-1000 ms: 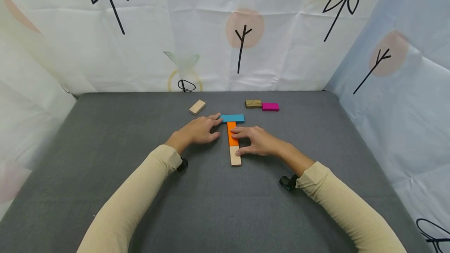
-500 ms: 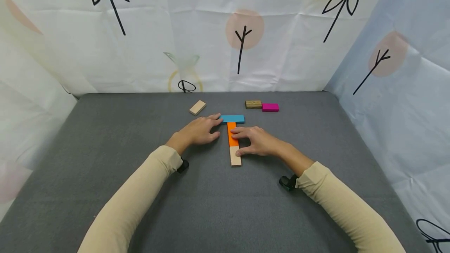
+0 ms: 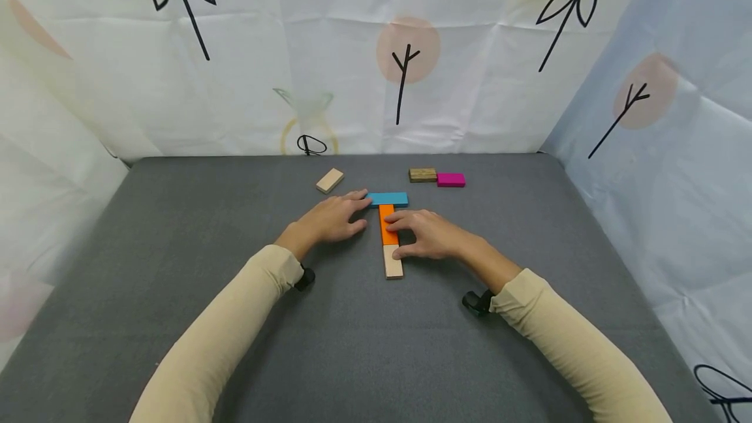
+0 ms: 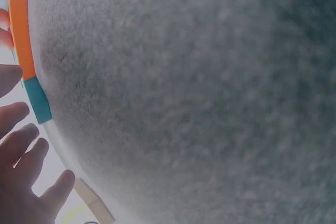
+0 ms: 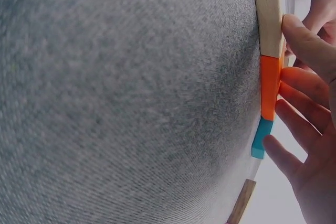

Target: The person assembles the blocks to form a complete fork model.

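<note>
Three flat blocks form a T on the grey table. A blue block (image 3: 390, 199) lies crosswise at the far end, an orange block (image 3: 388, 226) runs toward me from it, and a plain wood block (image 3: 393, 265) continues that line. My left hand (image 3: 329, 217) rests with spread fingers at the blue block's left end. Over the right side of the stem is my right hand (image 3: 431, 234), its fingertips on the orange block and its thumb at the plain wood block. The fingers of both hands look relaxed, and neither grips a block.
Farther back lie a loose plain wood block (image 3: 330, 179) on the left, and a brown wood-grain block (image 3: 423, 175) touching a magenta block (image 3: 450, 179) on the right. White printed cloth (image 3: 352, 70) walls the grey table (image 3: 376, 358) at the back and sides.
</note>
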A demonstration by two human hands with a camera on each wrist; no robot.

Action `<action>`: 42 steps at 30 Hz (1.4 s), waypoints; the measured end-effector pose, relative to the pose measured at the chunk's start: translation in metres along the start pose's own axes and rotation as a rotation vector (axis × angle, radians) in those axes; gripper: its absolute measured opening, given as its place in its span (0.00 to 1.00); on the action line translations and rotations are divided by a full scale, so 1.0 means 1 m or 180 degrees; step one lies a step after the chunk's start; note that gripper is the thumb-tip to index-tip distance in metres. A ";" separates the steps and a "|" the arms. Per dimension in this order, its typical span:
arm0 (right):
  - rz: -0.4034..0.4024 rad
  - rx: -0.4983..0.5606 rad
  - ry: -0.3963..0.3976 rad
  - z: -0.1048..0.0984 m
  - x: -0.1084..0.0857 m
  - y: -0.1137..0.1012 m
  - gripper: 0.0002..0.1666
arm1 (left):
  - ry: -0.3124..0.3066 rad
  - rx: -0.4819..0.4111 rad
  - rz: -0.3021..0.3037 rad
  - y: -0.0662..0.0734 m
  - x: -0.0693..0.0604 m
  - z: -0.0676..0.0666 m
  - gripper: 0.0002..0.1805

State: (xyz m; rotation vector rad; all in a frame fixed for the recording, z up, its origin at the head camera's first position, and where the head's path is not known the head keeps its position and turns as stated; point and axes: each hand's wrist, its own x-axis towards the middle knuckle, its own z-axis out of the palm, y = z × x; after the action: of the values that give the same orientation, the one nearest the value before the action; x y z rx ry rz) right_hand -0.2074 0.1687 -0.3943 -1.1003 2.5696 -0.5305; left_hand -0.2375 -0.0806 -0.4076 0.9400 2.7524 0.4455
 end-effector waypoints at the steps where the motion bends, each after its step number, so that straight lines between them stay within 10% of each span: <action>1: 0.0001 -0.0008 0.0007 0.000 0.000 0.000 0.37 | 0.0027 -0.0002 -0.0010 -0.001 0.000 -0.001 0.32; 16: -0.0073 0.0004 0.0070 0.001 -0.001 -0.001 0.36 | 0.0374 0.0106 -0.0862 -0.049 -0.015 -0.017 0.31; 42: -0.0105 0.0081 0.0155 0.003 -0.003 0.003 0.36 | 0.0612 -0.0359 -0.0666 -0.050 -0.009 -0.015 0.26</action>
State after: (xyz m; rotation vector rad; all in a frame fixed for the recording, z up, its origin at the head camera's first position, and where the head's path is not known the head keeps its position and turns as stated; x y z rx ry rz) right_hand -0.2065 0.1720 -0.3978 -1.1367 2.5827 -0.6036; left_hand -0.2627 -0.1275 -0.4101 0.6030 2.9186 0.6767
